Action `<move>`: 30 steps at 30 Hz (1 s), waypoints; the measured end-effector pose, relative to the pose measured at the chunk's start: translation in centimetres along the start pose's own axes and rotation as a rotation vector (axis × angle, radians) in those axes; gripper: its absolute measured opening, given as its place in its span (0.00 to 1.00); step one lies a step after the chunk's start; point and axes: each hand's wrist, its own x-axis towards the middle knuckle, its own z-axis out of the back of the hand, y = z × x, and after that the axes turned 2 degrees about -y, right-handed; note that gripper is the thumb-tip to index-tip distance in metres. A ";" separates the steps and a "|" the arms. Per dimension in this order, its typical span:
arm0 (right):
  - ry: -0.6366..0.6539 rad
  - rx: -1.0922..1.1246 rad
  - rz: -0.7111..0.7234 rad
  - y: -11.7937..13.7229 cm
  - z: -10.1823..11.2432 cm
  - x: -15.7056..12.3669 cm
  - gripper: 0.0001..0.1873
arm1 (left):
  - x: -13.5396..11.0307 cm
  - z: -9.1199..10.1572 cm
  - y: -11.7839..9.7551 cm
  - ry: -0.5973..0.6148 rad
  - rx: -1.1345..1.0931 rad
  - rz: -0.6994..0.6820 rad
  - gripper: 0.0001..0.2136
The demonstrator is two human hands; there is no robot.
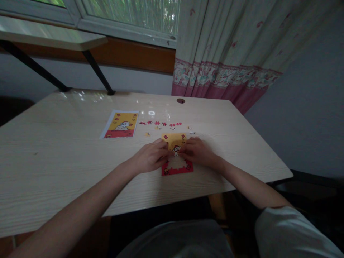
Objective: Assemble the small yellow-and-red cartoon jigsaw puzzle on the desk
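"What's the grip like?"

"On my feed the left hand and right hand come in from either side of a jigsaw puzzle, fingers curled and only narrowly parted. Their tips are near its middle, but I can't tell whether either one pinches a piece."

"How does the puzzle look?"

"I see yellow across the far part, red along the near edge, small red shapes at the far corners, and a white figure with a red top in the middle. Below that, bare tabletop shows through an unfilled gap with a knobbed edge."

"Which way does it point?"

"Yellow end toward the window, red end toward the wearer. Its long axis runs away from the body, almost straight."

"And around it?"

"It lies flat near the front of the table. Just beyond I make out a row of red pieces, a few yellow pieces and a white piece. A picture sheet showing a white animal lies to the left."
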 end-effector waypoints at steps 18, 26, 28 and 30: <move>-0.022 -0.017 0.026 0.8 -0.4 0.2 0.09 | -0.2 1.5 0.9 -0.022 0.021 0.062 0.12; -0.063 -0.049 0.053 1.1 -1.2 0.8 0.10 | -0.5 1.8 1.5 -0.002 0.037 0.085 0.12; -0.072 -0.050 0.052 1.1 -1.4 0.8 0.10 | -0.5 1.8 1.6 0.006 0.039 0.078 0.11; -0.065 -0.060 0.047 1.0 -1.5 0.9 0.10 | -0.5 1.8 1.5 0.013 0.043 0.068 0.10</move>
